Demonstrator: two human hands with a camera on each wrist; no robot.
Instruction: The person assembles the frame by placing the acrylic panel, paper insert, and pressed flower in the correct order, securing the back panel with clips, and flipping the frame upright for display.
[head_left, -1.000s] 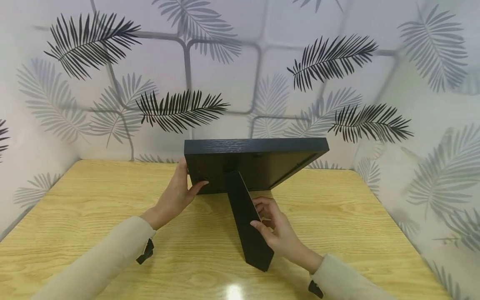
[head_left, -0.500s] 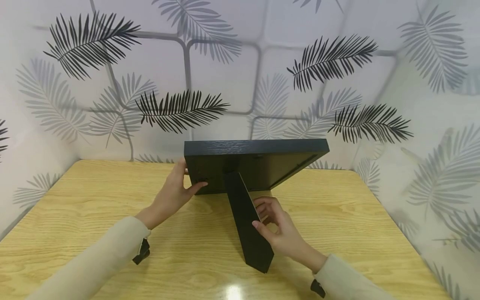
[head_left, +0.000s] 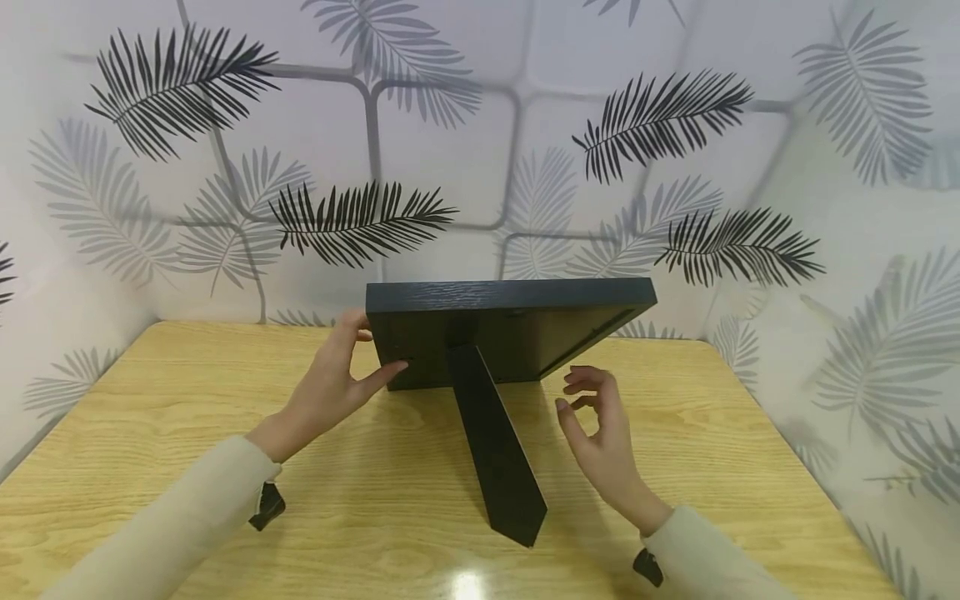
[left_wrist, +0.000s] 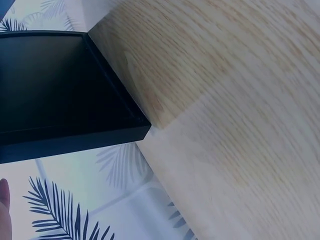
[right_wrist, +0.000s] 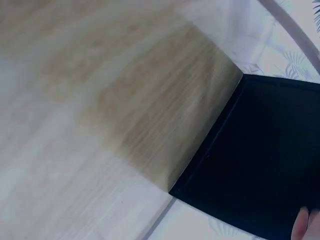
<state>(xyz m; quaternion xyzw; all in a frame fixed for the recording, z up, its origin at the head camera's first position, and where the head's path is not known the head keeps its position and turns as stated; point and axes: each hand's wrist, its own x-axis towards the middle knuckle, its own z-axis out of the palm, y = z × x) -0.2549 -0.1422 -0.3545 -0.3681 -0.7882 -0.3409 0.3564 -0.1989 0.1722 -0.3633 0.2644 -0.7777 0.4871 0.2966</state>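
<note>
A black picture frame (head_left: 450, 333) stands on the wooden table with its back towards me. Its long support leg (head_left: 498, 450) is swung out, the pointed end down on the tabletop. My left hand (head_left: 322, 392) is at the frame's left edge. Its thumb overlaps the back of the frame, and the fingers lie just off the side. In the left wrist view one finger (left_wrist: 4, 210) shows apart from the frame. My right hand (head_left: 606, 442) hovers right of the leg, fingers loosely bent and holding nothing. The frame's front is hidden.
The light wood table (head_left: 712, 450) reaches back to a wall (head_left: 480, 142) with a leaf pattern. Both sleeves end in dark wrist straps, one a black strap (head_left: 267, 506) at the left wrist.
My right hand has let go of the support leg and moved to the right. My left hand has eased a little leftwards, loosening from the edge. The picture frame stays in place.
</note>
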